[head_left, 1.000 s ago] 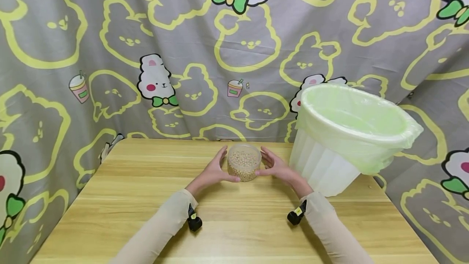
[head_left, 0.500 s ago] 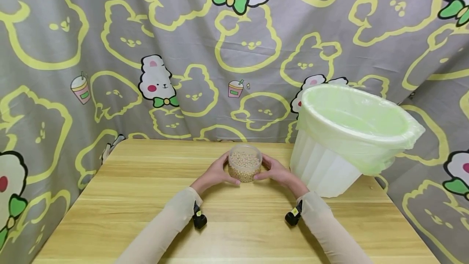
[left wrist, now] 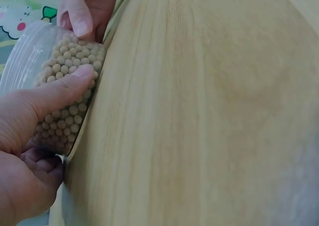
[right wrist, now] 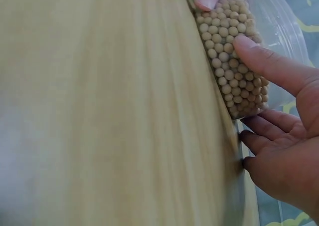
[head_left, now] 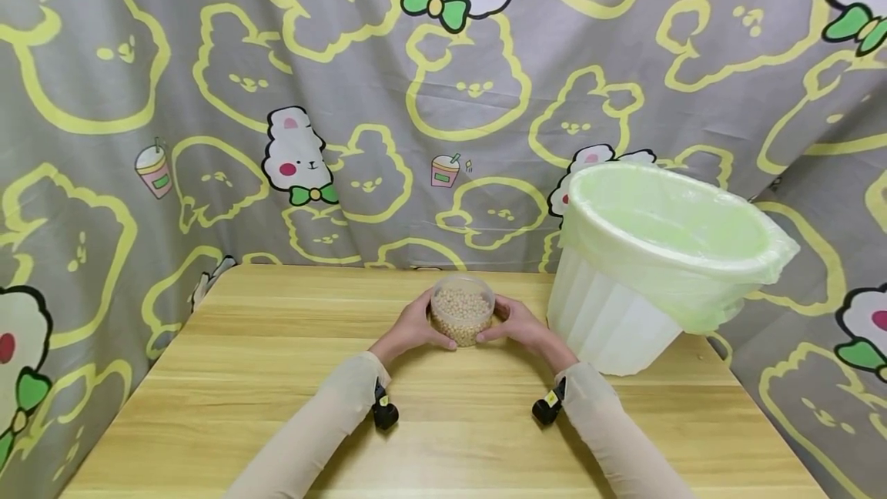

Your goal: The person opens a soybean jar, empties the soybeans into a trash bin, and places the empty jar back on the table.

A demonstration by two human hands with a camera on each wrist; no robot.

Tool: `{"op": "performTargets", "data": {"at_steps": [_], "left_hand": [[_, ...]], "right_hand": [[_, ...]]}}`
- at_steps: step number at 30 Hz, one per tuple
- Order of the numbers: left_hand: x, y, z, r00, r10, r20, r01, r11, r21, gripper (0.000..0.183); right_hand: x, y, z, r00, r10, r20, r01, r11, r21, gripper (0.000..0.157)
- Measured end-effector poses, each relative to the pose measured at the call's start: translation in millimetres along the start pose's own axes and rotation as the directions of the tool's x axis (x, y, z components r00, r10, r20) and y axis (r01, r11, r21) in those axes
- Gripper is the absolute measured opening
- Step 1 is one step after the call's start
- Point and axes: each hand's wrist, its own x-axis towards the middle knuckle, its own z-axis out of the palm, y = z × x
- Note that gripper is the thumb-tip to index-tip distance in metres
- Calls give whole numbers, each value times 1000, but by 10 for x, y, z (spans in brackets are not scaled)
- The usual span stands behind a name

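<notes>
Left hand [head_left: 414, 327] and right hand [head_left: 521, 327] have clamped onto the jar [head_left: 462, 316] (wrist label [head_left: 551, 399] illegible).

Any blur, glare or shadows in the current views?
Head: fairly even light, soft shadows on the table beside the sleeves; left wrist: tan balls in the clear tub are legible, but the table looks soft, with a hazy pale patch lower right; right wrist: the balls look sharper than the smeared table grain, with similar haze lower left.

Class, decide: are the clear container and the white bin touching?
Apart: the head view shows tabletop and the right hand between the clear container and the white bin.
</notes>
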Motion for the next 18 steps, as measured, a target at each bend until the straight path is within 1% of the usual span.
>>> {"op": "performTargets", "data": {"at_steps": [2, 6, 11, 13, 15, 18], "left_hand": [[23, -12, -7, 1000, 5, -11, -5, 1000, -11, 122], [72, -37, -19, 1000, 4, -29, -6, 998, -62, 121], [98, 7, -25, 999, -6, -38, 0, 991, -135, 119], [91, 66, -37, 999, -11, -49, 3, 988, -157, 118], [88, 151, -63, 998, 1, -65, -13, 983, -185, 116], [87, 335, -120, 995, 24, -100, -47, 972, -229, 111]], "right_hand": [[26, -3, -13, 1000, 8, -12, -8, 1000, 16, 92], [80, 10, -40, 1000, 10, -17, -9, 999, 43, 93], [79, 29, -67, 999, 2, -49, 3, 995, 98, 91], [63, 10, -80, 998, -17, -65, 24, 993, 117, 88], [44, -51, -100, 997, -40, -73, 50, 989, 140, 87], [24, -203, -132, 995, -69, -78, 84, 975, 205, 85]]}}
